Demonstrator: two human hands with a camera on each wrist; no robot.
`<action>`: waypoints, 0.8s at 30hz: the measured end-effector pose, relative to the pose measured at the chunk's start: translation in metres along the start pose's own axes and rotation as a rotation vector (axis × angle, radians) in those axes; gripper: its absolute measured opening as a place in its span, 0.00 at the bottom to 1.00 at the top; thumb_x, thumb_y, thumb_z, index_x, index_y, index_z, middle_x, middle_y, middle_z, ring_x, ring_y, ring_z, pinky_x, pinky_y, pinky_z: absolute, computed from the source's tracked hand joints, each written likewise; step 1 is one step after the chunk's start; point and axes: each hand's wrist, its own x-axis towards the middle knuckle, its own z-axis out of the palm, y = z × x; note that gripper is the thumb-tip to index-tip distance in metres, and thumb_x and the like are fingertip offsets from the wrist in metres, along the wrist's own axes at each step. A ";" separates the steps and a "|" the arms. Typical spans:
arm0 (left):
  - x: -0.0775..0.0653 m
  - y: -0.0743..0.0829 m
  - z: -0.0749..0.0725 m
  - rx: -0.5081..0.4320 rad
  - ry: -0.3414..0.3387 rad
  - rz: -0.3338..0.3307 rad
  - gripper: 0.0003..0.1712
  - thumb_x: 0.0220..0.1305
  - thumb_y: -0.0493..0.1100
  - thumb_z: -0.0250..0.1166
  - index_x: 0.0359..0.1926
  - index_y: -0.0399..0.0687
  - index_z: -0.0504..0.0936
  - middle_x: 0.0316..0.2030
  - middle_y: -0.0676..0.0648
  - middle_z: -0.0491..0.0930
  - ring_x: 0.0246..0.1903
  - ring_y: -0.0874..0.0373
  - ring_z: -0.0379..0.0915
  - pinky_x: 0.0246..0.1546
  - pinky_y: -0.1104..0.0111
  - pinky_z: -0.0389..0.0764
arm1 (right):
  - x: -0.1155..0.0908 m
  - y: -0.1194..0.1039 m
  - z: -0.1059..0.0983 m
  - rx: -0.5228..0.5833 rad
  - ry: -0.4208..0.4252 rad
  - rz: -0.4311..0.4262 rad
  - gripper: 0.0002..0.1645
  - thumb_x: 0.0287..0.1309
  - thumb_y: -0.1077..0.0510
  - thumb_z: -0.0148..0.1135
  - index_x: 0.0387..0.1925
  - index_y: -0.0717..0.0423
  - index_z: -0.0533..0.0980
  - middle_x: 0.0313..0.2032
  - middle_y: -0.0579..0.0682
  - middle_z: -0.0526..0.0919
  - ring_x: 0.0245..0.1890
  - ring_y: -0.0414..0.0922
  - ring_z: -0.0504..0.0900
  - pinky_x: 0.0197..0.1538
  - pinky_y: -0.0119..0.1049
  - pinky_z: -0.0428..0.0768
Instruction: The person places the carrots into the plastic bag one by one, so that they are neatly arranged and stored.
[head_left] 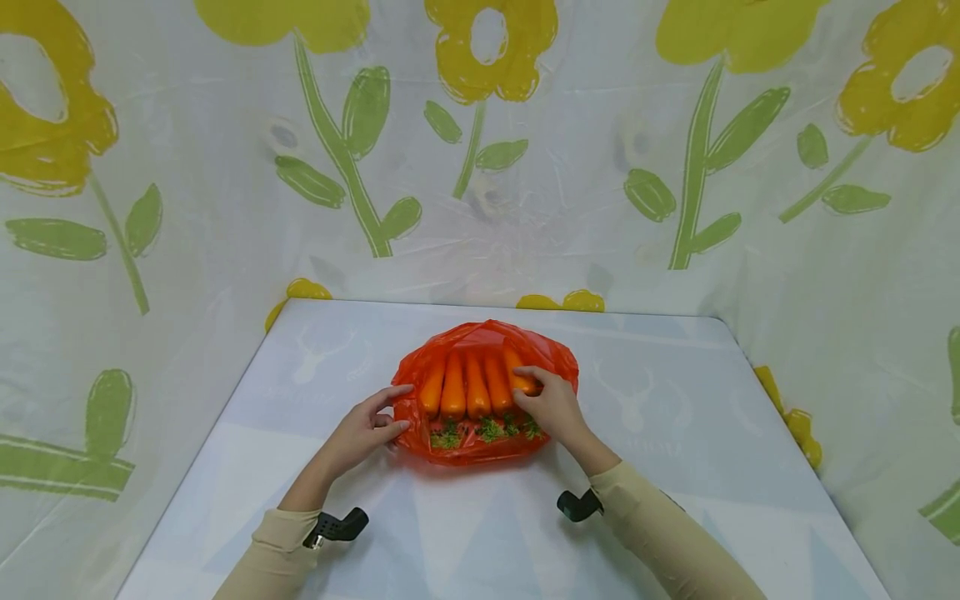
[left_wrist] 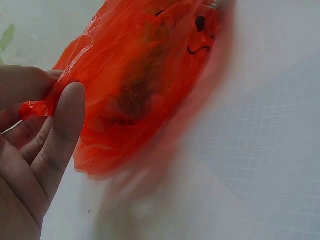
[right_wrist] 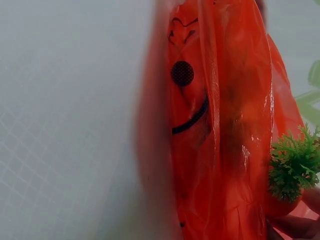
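Note:
A red, see-through plastic bag [head_left: 487,333] lies on the table with its opening spread wide. Inside it, several orange carrots [head_left: 477,387] lie side by side, with their green tops [head_left: 491,430] toward the person. At the bag's left edge, my left hand [head_left: 363,429] pinches the plastic between thumb and fingers, as the left wrist view also shows a fold of bag [left_wrist: 37,108] held there. My right hand [head_left: 557,408] grips the rightmost carrot [head_left: 523,379] inside the bag. In the right wrist view only a few fingers [right_wrist: 295,226] show, beside a leafy green top [right_wrist: 295,162].
The bag sits on a pale table [head_left: 480,533] with faint printed patterns. Behind and at both sides hangs a white curtain [head_left: 570,167] with yellow flowers. Black printed marks [right_wrist: 182,73] show on the bag. Black wrist devices [head_left: 341,525] are on both forearms.

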 end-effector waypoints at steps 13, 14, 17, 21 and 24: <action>0.000 -0.002 0.000 -0.002 -0.004 0.020 0.34 0.70 0.41 0.67 0.74 0.45 0.66 0.66 0.35 0.67 0.31 0.52 0.80 0.35 0.60 0.86 | 0.009 0.003 0.001 -0.027 -0.034 -0.002 0.23 0.62 0.54 0.67 0.59 0.50 0.81 0.46 0.51 0.82 0.36 0.47 0.77 0.35 0.34 0.76; 0.000 -0.001 0.000 -0.001 -0.003 0.015 0.34 0.70 0.42 0.67 0.74 0.46 0.66 0.67 0.36 0.67 0.31 0.52 0.80 0.35 0.60 0.86 | 0.010 0.003 0.001 -0.029 -0.034 -0.003 0.23 0.62 0.54 0.66 0.59 0.50 0.81 0.46 0.51 0.82 0.36 0.47 0.77 0.35 0.35 0.76; -0.001 0.000 0.000 0.006 0.001 0.000 0.34 0.70 0.42 0.67 0.74 0.48 0.67 0.67 0.38 0.68 0.31 0.52 0.81 0.36 0.61 0.86 | 0.013 0.002 0.001 -0.043 -0.039 0.006 0.23 0.62 0.54 0.66 0.59 0.50 0.81 0.47 0.51 0.83 0.36 0.47 0.77 0.36 0.35 0.77; 0.000 0.001 0.000 0.015 0.000 -0.007 0.34 0.70 0.42 0.67 0.74 0.49 0.67 0.67 0.39 0.68 0.31 0.51 0.80 0.36 0.61 0.86 | 0.016 0.002 0.000 -0.060 -0.054 0.024 0.24 0.63 0.53 0.66 0.60 0.50 0.80 0.48 0.52 0.83 0.36 0.47 0.77 0.37 0.35 0.78; 0.000 0.001 0.000 0.015 -0.003 -0.002 0.34 0.70 0.42 0.67 0.74 0.49 0.67 0.67 0.38 0.68 0.32 0.51 0.81 0.36 0.61 0.86 | 0.018 0.003 0.000 -0.060 -0.064 0.029 0.23 0.64 0.52 0.65 0.60 0.50 0.80 0.48 0.52 0.84 0.36 0.47 0.78 0.38 0.36 0.79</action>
